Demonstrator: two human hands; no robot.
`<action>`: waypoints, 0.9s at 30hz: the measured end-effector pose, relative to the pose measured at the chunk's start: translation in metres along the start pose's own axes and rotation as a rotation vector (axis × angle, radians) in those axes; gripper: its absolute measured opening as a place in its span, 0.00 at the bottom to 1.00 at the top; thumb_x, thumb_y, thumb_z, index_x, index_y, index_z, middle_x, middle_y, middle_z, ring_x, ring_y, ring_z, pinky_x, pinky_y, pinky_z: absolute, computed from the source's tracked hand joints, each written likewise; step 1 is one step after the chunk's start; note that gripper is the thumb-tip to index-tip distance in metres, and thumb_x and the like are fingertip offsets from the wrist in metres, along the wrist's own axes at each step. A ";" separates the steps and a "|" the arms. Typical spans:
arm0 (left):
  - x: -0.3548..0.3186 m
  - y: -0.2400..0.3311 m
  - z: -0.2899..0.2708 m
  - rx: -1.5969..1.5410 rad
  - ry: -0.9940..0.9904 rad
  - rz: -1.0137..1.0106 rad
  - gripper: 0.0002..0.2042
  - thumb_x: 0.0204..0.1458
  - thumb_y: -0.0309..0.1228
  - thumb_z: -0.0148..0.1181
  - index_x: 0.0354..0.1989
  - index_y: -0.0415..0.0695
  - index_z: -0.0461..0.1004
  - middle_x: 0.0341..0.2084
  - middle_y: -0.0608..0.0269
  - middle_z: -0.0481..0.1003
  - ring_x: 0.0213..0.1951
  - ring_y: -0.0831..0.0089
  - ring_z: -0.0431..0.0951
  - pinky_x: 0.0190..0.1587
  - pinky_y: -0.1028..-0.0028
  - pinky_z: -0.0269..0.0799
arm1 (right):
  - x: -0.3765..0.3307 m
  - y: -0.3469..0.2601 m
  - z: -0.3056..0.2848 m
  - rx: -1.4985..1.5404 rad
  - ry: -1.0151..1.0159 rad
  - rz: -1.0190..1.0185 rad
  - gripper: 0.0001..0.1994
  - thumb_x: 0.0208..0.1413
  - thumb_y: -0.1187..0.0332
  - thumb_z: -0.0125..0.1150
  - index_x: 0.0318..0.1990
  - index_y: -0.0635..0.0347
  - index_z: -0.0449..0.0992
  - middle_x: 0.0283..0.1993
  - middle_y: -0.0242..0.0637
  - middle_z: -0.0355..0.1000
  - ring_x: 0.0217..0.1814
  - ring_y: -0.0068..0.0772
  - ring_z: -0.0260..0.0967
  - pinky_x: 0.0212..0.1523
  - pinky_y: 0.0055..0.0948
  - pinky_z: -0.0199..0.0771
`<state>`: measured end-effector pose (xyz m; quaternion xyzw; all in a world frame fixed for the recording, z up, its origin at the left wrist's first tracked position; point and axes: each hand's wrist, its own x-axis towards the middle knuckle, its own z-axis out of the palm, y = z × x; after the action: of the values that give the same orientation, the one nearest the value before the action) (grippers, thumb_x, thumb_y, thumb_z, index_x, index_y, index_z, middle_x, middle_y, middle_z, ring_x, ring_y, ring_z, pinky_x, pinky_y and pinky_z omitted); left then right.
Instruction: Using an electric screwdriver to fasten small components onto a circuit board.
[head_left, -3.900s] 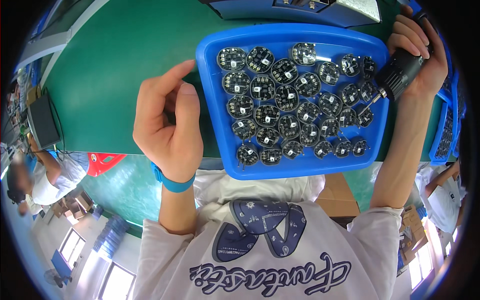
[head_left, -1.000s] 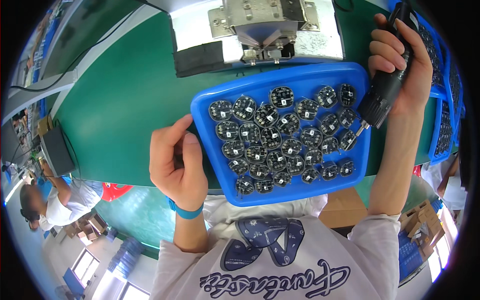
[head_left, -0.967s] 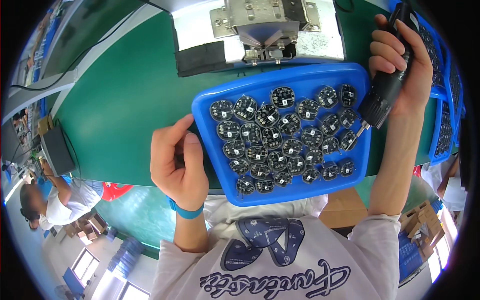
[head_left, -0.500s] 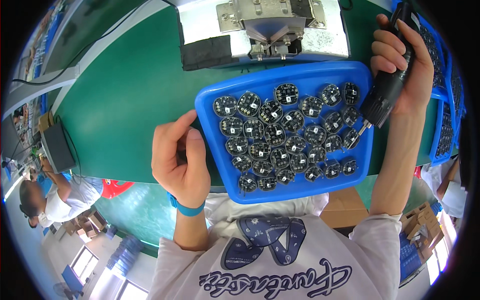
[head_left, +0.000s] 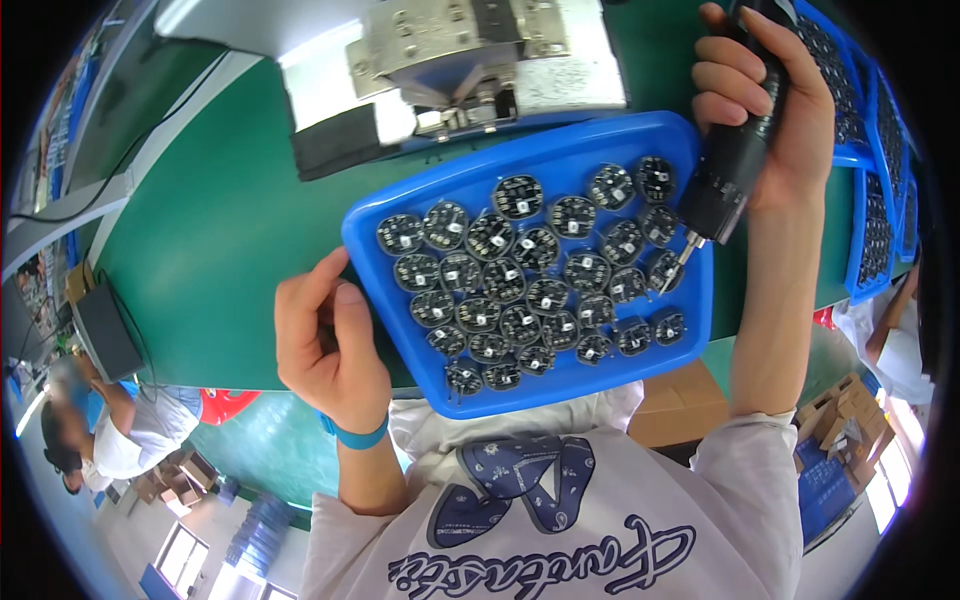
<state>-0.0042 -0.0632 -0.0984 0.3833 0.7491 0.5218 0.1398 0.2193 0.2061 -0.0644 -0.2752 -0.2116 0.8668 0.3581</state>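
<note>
My right hand (head_left: pixel 765 105) is wrapped round a black electric screwdriver (head_left: pixel 735 155). The tool tilts down to the left, and its metal bit reaches a small round circuit-board assembly (head_left: pixel 664 270) near the right side of a blue tray (head_left: pixel 520 144). Whether the tip touches a screw is too small to tell. Several similar black round assemblies (head_left: pixel 490 237) lie in loose rows in the tray. My left hand (head_left: pixel 332 345), wearing a teal wristband (head_left: pixel 358 436), is beside the tray's left rim. Its index fingertip is at the rim, thumb apart from it, other fingers loosely curled, nothing held.
A metal fixture (head_left: pixel 455 75) stands on the green table (head_left: pixel 230 210) behind the tray. More blue trays of round assemblies (head_left: pixel 868 215) are stacked at the right. A cardboard box (head_left: pixel 680 402) sits below the table edge. Another person (head_left: pixel 125 410) is at the far left.
The whole view has shifted, so the tray appears farther left. Relative to the tray, the screwdriver bit has moved left, from an assembly's edge to over it. My left hand keeps its pose.
</note>
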 end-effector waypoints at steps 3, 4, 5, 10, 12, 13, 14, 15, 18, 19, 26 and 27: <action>0.001 0.003 0.000 -0.011 0.008 -0.005 0.12 0.60 0.15 0.55 0.50 0.33 0.80 0.37 0.67 0.74 0.32 0.85 0.67 0.34 0.84 0.61 | -0.005 -0.001 0.012 0.005 0.187 -0.036 0.11 0.64 0.61 0.56 0.42 0.60 0.75 0.21 0.22 0.64 0.16 0.18 0.58 0.19 0.25 0.64; 0.001 0.004 0.000 -0.008 0.008 -0.012 0.12 0.60 0.15 0.55 0.49 0.32 0.80 0.37 0.67 0.74 0.32 0.85 0.67 0.34 0.84 0.61 | -0.005 -0.003 0.011 0.020 0.169 -0.014 0.11 0.64 0.61 0.56 0.42 0.60 0.75 0.21 0.22 0.64 0.16 0.18 0.58 0.19 0.25 0.64; 0.001 0.003 0.001 -0.017 0.001 -0.009 0.12 0.60 0.15 0.55 0.49 0.32 0.80 0.37 0.67 0.74 0.32 0.85 0.67 0.34 0.84 0.61 | -0.005 -0.004 0.010 0.036 0.150 0.009 0.11 0.64 0.62 0.56 0.42 0.60 0.75 0.21 0.22 0.64 0.16 0.18 0.57 0.19 0.25 0.64; 0.003 0.003 0.004 -0.029 -0.003 -0.001 0.12 0.61 0.15 0.55 0.50 0.31 0.79 0.38 0.67 0.74 0.32 0.85 0.68 0.35 0.84 0.62 | -0.005 -0.014 0.007 0.081 0.120 0.010 0.11 0.63 0.62 0.57 0.42 0.61 0.73 0.22 0.23 0.64 0.16 0.17 0.57 0.19 0.25 0.64; 0.005 0.006 0.006 -0.028 -0.007 -0.007 0.12 0.61 0.16 0.55 0.51 0.31 0.79 0.38 0.67 0.74 0.32 0.85 0.68 0.35 0.84 0.62 | -0.004 -0.016 0.006 0.060 0.110 -0.004 0.11 0.63 0.62 0.58 0.41 0.61 0.73 0.22 0.23 0.64 0.16 0.17 0.57 0.19 0.25 0.64; 0.006 0.008 0.005 -0.021 -0.002 -0.008 0.12 0.62 0.16 0.55 0.51 0.31 0.78 0.38 0.67 0.74 0.32 0.85 0.68 0.35 0.83 0.62 | -0.003 -0.016 0.008 0.065 0.108 -0.010 0.11 0.63 0.62 0.58 0.41 0.61 0.73 0.22 0.23 0.64 0.16 0.17 0.57 0.19 0.25 0.64; 0.007 0.009 0.004 -0.020 -0.004 0.002 0.12 0.62 0.16 0.55 0.51 0.31 0.78 0.38 0.67 0.74 0.32 0.85 0.68 0.35 0.83 0.62 | -0.003 -0.016 0.010 0.045 0.143 -0.016 0.10 0.63 0.62 0.58 0.41 0.61 0.73 0.22 0.23 0.63 0.16 0.17 0.56 0.19 0.25 0.63; 0.008 0.010 0.004 0.006 0.010 0.022 0.10 0.62 0.17 0.55 0.49 0.32 0.79 0.38 0.67 0.74 0.32 0.84 0.68 0.35 0.82 0.63 | -0.003 -0.017 0.012 0.025 0.176 -0.025 0.10 0.63 0.63 0.58 0.40 0.61 0.73 0.22 0.22 0.63 0.16 0.16 0.56 0.18 0.25 0.63; 0.009 0.014 -0.001 0.163 -0.081 0.066 0.02 0.59 0.20 0.60 0.38 0.36 0.77 0.31 0.64 0.73 0.29 0.78 0.68 0.32 0.76 0.65 | 0.000 -0.022 -0.005 -0.034 -0.008 -0.009 0.10 0.65 0.66 0.56 0.47 0.63 0.71 0.25 0.26 0.62 0.21 0.19 0.59 0.24 0.26 0.65; 0.012 0.012 -0.003 0.274 -0.145 0.156 0.02 0.57 0.21 0.63 0.35 0.37 0.76 0.29 0.62 0.72 0.28 0.77 0.68 0.31 0.75 0.65 | 0.001 -0.017 -0.001 -0.024 0.060 0.002 0.08 0.61 0.66 0.59 0.42 0.60 0.73 0.24 0.28 0.64 0.21 0.24 0.61 0.25 0.32 0.67; 0.003 0.044 -0.024 0.039 -0.390 -0.340 0.04 0.60 0.22 0.63 0.35 0.38 0.74 0.28 0.67 0.73 0.26 0.82 0.69 0.29 0.78 0.67 | -0.001 -0.008 0.008 0.007 0.217 0.038 0.10 0.60 0.65 0.62 0.44 0.58 0.71 0.23 0.26 0.62 0.19 0.21 0.59 0.22 0.28 0.64; 0.000 0.046 -0.029 -0.080 -0.387 -0.370 0.03 0.63 0.23 0.60 0.37 0.39 0.73 0.29 0.69 0.73 0.27 0.84 0.69 0.30 0.79 0.67 | -0.002 -0.008 0.006 0.017 0.212 0.055 0.10 0.59 0.65 0.62 0.44 0.58 0.71 0.23 0.26 0.62 0.19 0.21 0.59 0.22 0.29 0.64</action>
<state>-0.0018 -0.0754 -0.0455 0.3268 0.7445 0.4336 0.3886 0.2208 0.2090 -0.0543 -0.3681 -0.1574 0.8441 0.3568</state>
